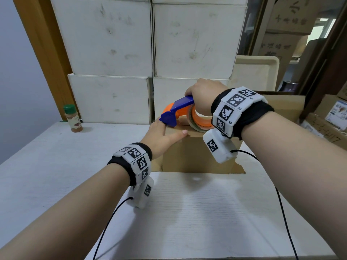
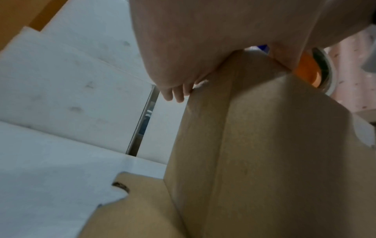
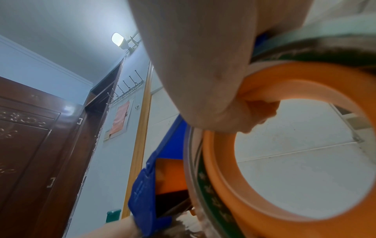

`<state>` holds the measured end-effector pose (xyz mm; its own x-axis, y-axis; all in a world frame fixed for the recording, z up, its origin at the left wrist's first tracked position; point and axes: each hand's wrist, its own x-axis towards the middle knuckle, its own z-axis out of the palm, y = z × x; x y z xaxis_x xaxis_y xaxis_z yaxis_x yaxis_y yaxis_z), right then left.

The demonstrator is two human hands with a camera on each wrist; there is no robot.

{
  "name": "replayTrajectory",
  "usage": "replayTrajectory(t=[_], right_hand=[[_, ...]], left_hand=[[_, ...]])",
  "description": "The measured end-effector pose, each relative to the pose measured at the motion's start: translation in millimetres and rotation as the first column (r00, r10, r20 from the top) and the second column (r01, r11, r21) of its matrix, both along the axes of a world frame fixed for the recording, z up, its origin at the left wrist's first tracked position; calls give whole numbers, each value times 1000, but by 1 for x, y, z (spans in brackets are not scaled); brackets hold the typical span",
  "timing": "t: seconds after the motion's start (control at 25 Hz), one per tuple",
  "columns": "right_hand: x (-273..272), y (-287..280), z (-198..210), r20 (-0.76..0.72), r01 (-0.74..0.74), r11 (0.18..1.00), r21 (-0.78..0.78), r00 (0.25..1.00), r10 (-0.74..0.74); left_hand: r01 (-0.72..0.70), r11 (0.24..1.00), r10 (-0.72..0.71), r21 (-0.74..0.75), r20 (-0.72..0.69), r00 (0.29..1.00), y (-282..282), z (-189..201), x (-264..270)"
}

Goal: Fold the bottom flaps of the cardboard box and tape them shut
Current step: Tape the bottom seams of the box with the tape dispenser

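A spice jar with a green lid stood on the white worktop, far to the left of the cardboard box. The box sat in the middle of the worktop with its flaps spread flat. The left hand lay flat on top of the box, fingers straight, holding nothing. Above the box, the right hand had its grip curled tight around the tape dispenser.

Bare forearms, black wristbands under white blocks printed with square black-and-white markers, thin black cables trailing.
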<state>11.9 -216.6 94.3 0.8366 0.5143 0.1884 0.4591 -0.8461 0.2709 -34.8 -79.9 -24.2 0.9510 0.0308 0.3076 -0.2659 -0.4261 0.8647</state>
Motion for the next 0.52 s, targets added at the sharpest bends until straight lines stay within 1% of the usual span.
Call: replayTrajectory(t=[0.08, 0.12, 0.2, 0.28, 0.4, 0.52], right_hand=[[1, 1, 0, 2, -2, 1000, 1, 1000, 2], [1, 1, 0, 4, 0, 1000, -4, 1000, 0], [2, 2, 0, 2, 11, 1000, -17, 1000, -11], [3, 1, 1, -11, 13, 1000, -17, 1000, -13], [4, -1, 2, -48, 15, 1000, -1, 999, -15], [3, -2, 3, -61, 12, 1000, 5, 998, -12]], left_hand=[[-15, 994, 15, 107, 6, 1000, 4, 1, 2], [-29, 981, 26, 192, 18, 999, 6, 0, 3], [-72, 913, 60, 400, 44, 997, 9, 2, 3], [-94, 829, 91, 551, 33, 995, 13, 7, 1], [-69, 740, 112, 669, -22, 993, 14, 14, 0], [-62, 718, 121, 693, -37, 992, 12, 16, -2]])
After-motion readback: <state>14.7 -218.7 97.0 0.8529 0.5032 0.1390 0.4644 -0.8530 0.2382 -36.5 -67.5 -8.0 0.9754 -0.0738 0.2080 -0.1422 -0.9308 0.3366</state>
